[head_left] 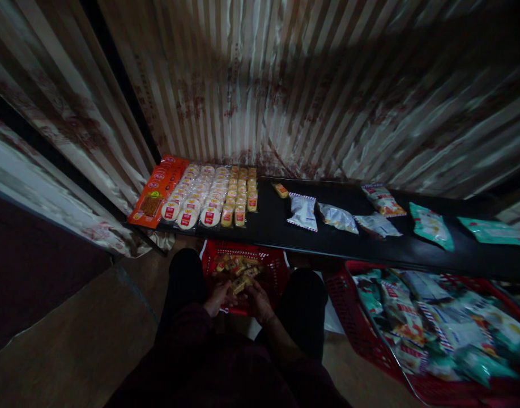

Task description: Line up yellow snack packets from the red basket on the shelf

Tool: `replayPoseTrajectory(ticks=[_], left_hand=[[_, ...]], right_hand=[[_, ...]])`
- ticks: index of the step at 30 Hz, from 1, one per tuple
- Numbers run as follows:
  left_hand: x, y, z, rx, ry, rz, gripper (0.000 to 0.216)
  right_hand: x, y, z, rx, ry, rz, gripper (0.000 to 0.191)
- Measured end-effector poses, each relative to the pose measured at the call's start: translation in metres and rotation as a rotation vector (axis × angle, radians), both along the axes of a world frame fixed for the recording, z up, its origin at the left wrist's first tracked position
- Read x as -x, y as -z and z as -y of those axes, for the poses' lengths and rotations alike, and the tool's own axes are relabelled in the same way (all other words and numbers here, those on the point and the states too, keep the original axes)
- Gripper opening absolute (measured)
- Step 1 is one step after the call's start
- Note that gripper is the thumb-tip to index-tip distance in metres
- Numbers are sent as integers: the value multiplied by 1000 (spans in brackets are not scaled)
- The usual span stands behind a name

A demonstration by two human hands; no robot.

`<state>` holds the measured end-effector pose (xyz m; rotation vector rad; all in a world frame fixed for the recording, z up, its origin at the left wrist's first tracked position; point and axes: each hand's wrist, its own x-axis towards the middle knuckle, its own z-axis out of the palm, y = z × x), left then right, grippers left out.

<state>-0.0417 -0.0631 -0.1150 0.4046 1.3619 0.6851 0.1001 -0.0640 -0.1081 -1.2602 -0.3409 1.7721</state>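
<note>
Between my knees is a small red basket [279, 262] with small yellow wrapped snack packets [230, 263] in it. My left hand [218, 298] is at the basket's near side, fingers closed at the left end of some yellow snack packets [242, 282]. From the right, my right hand [260, 300] grips the same packets. How many they hold is hard to make out in the dim light. On the black shelf ahead, matching yellow packets [239, 198] lie in neat columns, beside rows of round white wrapped crackers [196, 195].
An orange snack bag [158, 190] lies at the left end of the black shelf [268, 229]. One yellow packet [280, 190], white bags [302, 211] and green bags [432, 225] are spread rightward. A larger red basket [349, 317] full of bags stands at right. A striped curtain [260, 85] hangs behind.
</note>
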Motion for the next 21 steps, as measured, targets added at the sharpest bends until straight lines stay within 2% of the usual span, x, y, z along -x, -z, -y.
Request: replayPoseTrajectory(ticks=[4,10,17,21], left_hand=[[-2,-1,-2,-5,-17,-41,34],[-1,-2,-2,-34,-32,-72,21],[0,-6,-1,-80,-6,-36,25],[0,-9,2,-86,36,-27,38]], right_hand=[[-1,6,0,24,-14,13,53],[0,7,1,56,-28,18,59],[2,5,1,46,-4,54,54],[2,8,1,30,-24,53,54]])
